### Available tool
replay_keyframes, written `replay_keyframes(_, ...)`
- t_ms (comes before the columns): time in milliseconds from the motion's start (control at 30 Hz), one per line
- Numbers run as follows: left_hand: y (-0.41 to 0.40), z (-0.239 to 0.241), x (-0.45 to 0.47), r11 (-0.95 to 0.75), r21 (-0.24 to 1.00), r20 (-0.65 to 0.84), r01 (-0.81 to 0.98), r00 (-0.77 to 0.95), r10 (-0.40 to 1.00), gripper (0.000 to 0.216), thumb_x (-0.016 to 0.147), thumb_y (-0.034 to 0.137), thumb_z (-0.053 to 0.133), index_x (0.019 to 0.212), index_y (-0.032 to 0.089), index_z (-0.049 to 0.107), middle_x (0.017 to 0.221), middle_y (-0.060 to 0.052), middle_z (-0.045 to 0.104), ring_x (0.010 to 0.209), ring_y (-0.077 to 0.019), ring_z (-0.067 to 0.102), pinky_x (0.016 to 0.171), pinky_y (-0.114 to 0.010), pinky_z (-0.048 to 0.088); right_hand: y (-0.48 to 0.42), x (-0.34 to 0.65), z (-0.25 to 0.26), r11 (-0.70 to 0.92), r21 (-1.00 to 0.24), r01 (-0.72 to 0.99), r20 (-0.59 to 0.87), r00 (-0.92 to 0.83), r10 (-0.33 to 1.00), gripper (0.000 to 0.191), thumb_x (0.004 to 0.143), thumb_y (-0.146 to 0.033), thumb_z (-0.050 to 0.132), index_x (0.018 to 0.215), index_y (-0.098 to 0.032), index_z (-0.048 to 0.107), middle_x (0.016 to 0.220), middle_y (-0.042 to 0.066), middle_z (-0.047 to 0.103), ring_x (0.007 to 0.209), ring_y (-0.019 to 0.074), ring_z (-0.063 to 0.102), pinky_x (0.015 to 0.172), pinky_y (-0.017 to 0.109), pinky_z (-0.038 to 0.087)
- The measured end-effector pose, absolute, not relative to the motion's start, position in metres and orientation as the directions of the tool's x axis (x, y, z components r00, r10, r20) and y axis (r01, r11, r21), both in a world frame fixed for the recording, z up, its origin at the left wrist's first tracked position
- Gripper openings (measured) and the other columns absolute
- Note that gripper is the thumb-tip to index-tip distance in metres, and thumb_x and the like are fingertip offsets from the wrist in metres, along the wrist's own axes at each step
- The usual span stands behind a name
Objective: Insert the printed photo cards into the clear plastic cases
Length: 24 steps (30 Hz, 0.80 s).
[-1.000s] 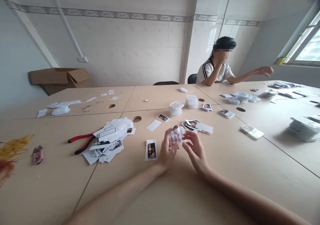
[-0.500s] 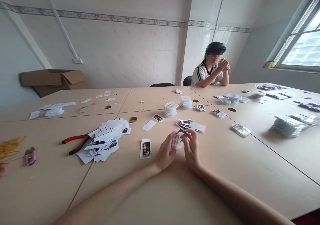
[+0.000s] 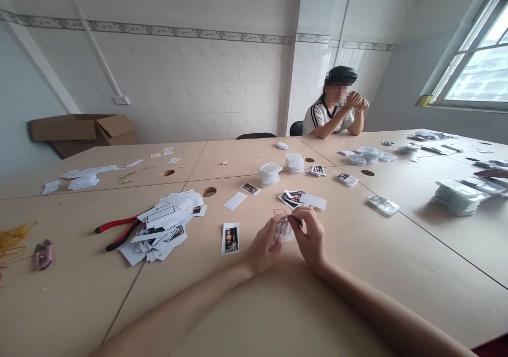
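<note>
Above the tabletop in front of me, my left hand (image 3: 262, 247) is closed around the side of a clear plastic blister shell (image 3: 284, 231). My right hand (image 3: 313, 240) pinches a dark printed card (image 3: 294, 221) against the shell's upper right edge. Fingers partly cover both pieces, so how far the card sits inside cannot be seen. A thin red outline (image 3: 279, 211) shows just beyond the shell. Left of my hands lies a white-bordered dark card (image 3: 230, 238). More printed cards (image 3: 296, 197) are spread just behind them.
Red-handled pliers (image 3: 115, 225) touch a heap of paper cutouts (image 3: 159, 235). Small pink clippers (image 3: 43, 255) lie far left. Stacked clear shells (image 3: 270, 174) stand behind my hands, filled packs (image 3: 456, 198) to the right. A co-worker (image 3: 333, 106) sits across the table.
My right hand has turned and shifted slightly right, and the dark card has tilted. A red outline now shows beyond the shell. A blurred hand has appeared at the far right edge.
</note>
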State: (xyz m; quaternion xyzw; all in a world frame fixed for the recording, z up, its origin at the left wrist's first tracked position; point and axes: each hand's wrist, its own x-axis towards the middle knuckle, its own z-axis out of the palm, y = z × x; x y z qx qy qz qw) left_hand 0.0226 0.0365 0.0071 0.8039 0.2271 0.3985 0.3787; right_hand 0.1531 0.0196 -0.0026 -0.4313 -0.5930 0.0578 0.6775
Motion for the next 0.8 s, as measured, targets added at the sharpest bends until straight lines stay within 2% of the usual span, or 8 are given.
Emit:
replay_keyframes(100, 0.037, 0.009, 0.024, -0.557, 0.831, 0.452, 0.018, 0.561, 0.694, 0.04, 0.076, 0.016, 0.043, 0.116, 0.021, 0.037, 0.12, -0.008, 0.044, 0.109, -0.0194, 0.042, 0.093, -0.034, 0.033, 0.019, 0.152, -0.003, 0.609, -0.699, 0.374, 0.713, 0.301, 0.633, 0.005, 0.077, -0.018, 0.047, 0.075, -0.022, 0.049, 0.073, 0.002, 0.052, 0.07, 0.015, 0.05, 0.063, 0.03, 0.043)
replay_keyframes(267, 0.036, 0.009, 0.024, -0.382, 0.923, 0.301, 0.039, 0.545, 0.783, 0.048, 0.074, 0.02, 0.048, 0.12, 0.024, 0.035, 0.111, -0.008, 0.05, 0.097, -0.0191, 0.049, 0.082, -0.032, 0.041, 0.016, 0.15, 0.001, 0.543, -0.787, 0.293, 0.617, 0.383, 0.687, 0.005, 0.077, -0.024, 0.049, 0.076, -0.021, 0.053, 0.071, 0.002, 0.056, 0.068, 0.015, 0.051, 0.061, 0.029, 0.042)
replay_keyframes(433, 0.044, 0.007, 0.024, -0.238, 0.969, 0.232, -0.061, 0.55, 0.803, 0.065, 0.07, 0.018, 0.053, 0.126, 0.028, 0.022, 0.105, -0.006, 0.051, 0.086, -0.0154, 0.053, 0.072, -0.03, 0.047, 0.011, 0.148, 0.007, 0.506, -0.856, 0.107, 0.498, 0.436, 0.75, 0.009, 0.075, -0.028, 0.051, 0.074, -0.019, 0.053, 0.067, 0.0, 0.055, 0.063, 0.0132, 0.052, 0.058, 0.027, 0.042)
replay_keyframes(600, 0.052, 0.007, 0.025, -0.058, 0.985, 0.143, -0.163, 0.575, 0.806, 0.049, 0.069, 0.02, 0.058, 0.112, 0.023, 0.037, 0.111, -0.008, 0.049, 0.093, -0.0186, 0.054, 0.074, -0.033, 0.048, 0.013, 0.151, 0.009, 0.37, -0.928, -0.042, 0.33, 0.364, 0.871, 0.016, 0.071, -0.032, 0.057, 0.068, -0.017, 0.052, 0.056, -0.002, 0.052, 0.052, 0.0115, 0.05, 0.052, 0.025, 0.041)
replay_keyframes(800, 0.051, 0.004, 0.026, -0.04, 0.984, 0.137, -0.171, 0.605, 0.785, 0.058, 0.065, 0.02, 0.063, 0.116, 0.025, 0.035, 0.112, -0.009, 0.051, 0.091, -0.0184, 0.057, 0.077, -0.032, 0.047, 0.017, 0.154, 0.007, 0.287, -0.954, -0.084, 0.246, 0.322, 0.914, 0.02, 0.065, -0.033, 0.062, 0.064, -0.016, 0.05, 0.051, -0.003, 0.049, 0.046, 0.01, 0.047, 0.045, 0.023, 0.038)
